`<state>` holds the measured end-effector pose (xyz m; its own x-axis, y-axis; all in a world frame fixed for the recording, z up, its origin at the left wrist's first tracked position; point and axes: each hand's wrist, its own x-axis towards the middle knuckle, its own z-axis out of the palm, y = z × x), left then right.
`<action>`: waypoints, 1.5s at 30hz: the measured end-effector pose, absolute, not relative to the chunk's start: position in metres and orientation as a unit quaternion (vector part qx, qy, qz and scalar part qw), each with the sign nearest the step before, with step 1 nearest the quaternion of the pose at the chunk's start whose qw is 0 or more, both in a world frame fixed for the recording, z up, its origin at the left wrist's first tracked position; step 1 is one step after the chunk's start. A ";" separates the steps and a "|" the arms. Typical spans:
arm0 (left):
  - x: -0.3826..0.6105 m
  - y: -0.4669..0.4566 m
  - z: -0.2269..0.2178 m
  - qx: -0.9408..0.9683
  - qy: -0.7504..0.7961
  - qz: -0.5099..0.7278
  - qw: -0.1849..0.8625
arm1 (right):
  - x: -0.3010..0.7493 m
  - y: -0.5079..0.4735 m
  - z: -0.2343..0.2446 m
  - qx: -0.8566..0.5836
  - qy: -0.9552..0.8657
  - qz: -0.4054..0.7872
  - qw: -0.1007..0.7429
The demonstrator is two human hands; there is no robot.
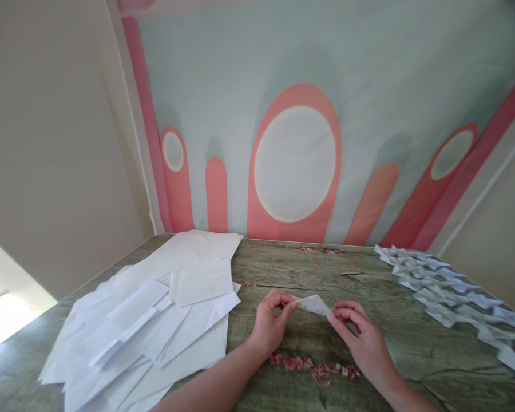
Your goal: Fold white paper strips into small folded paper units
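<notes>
Between my two hands is a small folded piece of white paper [312, 304], roughly triangular with a peak at the top and faint grey marks on its face. My left hand [271, 320] pinches its left corner between thumb and fingers. At the right corner, the thumb and fingertips of my right hand [357, 329] grip it as well. The paper is held just over the wooden-patterned tabletop [300, 335]; whether it touches the surface I cannot tell.
A spread pile of white paper sheets [201, 332], some folded, covers the table's left side. Rows of folded white paper pieces [446, 286] line the right side. Red flower prints [298, 363] decorate the tabletop. Behind stands a backdrop [236, 103] with coral arch shapes.
</notes>
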<state>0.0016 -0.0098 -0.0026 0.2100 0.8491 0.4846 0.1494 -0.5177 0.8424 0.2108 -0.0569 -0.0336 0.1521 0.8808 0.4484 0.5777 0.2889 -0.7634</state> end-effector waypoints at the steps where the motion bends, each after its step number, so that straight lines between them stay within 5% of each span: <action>1: 0.002 -0.010 -0.003 0.701 0.354 0.518 0.339 | 0.211 -0.057 -0.033 -0.575 -0.637 0.140 0.494; 12: 0.002 -0.009 -0.008 0.702 0.351 0.515 0.345 | 0.213 -0.059 -0.028 -0.553 -0.655 0.058 0.511; 28: 0.003 -0.009 -0.007 0.712 0.368 0.446 0.399 | 0.218 -0.052 -0.030 -0.573 -0.480 0.409 0.524; 45: 0.003 -0.011 -0.009 0.768 0.311 0.389 0.403 | 0.207 -0.060 -0.026 -0.538 -0.667 0.225 0.464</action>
